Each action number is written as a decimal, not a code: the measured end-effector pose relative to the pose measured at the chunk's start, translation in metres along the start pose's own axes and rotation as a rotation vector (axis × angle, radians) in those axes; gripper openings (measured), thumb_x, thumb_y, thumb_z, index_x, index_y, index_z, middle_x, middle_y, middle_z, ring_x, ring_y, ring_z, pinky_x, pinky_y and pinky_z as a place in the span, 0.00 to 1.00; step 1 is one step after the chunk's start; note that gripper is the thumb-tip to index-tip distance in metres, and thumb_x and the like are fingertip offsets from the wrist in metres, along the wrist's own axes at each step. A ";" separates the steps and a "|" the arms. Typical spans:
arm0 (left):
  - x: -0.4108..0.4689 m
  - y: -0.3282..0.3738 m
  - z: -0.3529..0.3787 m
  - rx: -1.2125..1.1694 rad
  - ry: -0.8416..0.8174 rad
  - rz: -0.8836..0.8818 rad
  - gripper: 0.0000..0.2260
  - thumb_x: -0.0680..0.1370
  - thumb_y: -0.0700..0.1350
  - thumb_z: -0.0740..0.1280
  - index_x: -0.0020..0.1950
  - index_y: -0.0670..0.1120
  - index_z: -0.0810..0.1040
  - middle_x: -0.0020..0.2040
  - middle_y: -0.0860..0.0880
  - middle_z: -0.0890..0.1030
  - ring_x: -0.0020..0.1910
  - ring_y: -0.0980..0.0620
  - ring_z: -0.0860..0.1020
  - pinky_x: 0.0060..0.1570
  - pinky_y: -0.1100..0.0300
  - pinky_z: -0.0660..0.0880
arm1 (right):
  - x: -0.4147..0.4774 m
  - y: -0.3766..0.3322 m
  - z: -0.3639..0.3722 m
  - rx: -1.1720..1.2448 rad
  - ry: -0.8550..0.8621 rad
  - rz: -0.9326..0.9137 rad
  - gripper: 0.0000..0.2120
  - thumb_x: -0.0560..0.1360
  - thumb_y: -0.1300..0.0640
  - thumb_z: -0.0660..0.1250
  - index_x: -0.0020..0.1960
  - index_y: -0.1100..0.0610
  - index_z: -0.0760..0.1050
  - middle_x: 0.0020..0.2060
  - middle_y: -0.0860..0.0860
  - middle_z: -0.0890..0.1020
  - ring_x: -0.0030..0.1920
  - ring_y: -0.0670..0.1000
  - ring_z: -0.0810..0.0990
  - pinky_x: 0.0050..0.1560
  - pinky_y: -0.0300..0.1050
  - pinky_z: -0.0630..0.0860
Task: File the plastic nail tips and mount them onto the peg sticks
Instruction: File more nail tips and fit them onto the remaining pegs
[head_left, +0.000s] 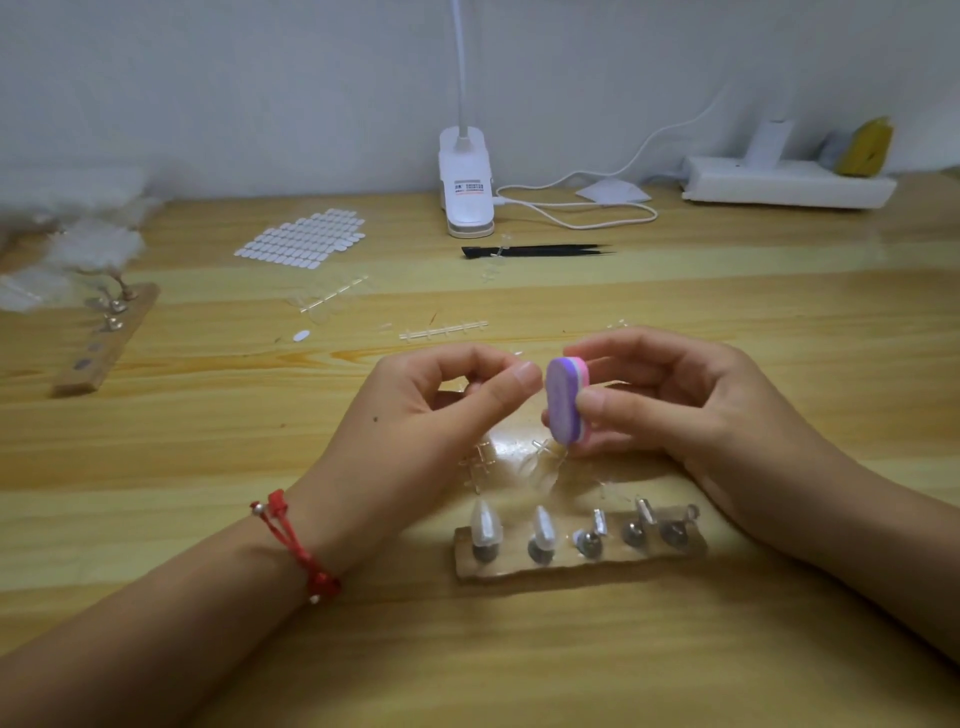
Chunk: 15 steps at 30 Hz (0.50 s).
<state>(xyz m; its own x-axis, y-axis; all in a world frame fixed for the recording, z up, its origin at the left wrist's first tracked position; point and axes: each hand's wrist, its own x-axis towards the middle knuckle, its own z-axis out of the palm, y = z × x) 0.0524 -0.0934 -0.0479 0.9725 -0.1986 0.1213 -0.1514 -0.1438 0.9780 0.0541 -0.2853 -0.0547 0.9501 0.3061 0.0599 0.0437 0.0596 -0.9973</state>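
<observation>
Pinching thumb and forefinger tight, your left hand (441, 405) presumably presents a clear tip, too faint to confirm, edge-on to the purple-and-pink buffer block (566, 402). Your right hand (691, 410) grips that block upright so its face meets the edge. Below, the peg stand (571, 569) sits near for quick mounting: two mounted nail tips (485, 522) leftmost, three bare pegs (641, 514) rightward.

A purple-and-pink oval buffer block (566, 402) stands upright in the right hand's (701, 410) grip, above the desk (467, 649). Five peg sticks (597, 527) stand in a row on a near board (582, 569). The two left ones carry pearly, pointed nail tips (485, 522); the other three are bare.
</observation>
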 end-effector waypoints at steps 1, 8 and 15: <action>0.000 0.000 0.000 0.003 -0.006 0.014 0.10 0.70 0.51 0.68 0.41 0.44 0.82 0.26 0.57 0.68 0.23 0.59 0.62 0.24 0.70 0.60 | 0.000 0.000 0.000 -0.024 -0.026 0.008 0.15 0.63 0.54 0.77 0.50 0.52 0.83 0.46 0.53 0.86 0.46 0.58 0.86 0.43 0.44 0.82; -0.001 0.002 0.000 0.022 -0.043 0.053 0.10 0.69 0.52 0.69 0.41 0.46 0.83 0.34 0.43 0.75 0.29 0.56 0.69 0.30 0.67 0.66 | -0.001 -0.002 -0.001 -0.086 -0.099 0.037 0.17 0.65 0.53 0.75 0.53 0.52 0.83 0.49 0.53 0.86 0.47 0.58 0.86 0.45 0.47 0.83; -0.001 0.000 0.002 0.025 -0.078 0.077 0.08 0.69 0.47 0.70 0.41 0.44 0.83 0.36 0.47 0.77 0.32 0.57 0.72 0.33 0.69 0.70 | 0.004 0.000 -0.004 0.230 0.074 0.026 0.13 0.63 0.58 0.72 0.48 0.56 0.83 0.41 0.54 0.86 0.40 0.49 0.86 0.37 0.38 0.80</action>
<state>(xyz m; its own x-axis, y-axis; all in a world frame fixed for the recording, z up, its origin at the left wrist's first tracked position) 0.0515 -0.0954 -0.0485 0.9412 -0.2852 0.1814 -0.2304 -0.1488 0.9617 0.0593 -0.2874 -0.0546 0.9704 0.2403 0.0224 -0.0446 0.2696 -0.9619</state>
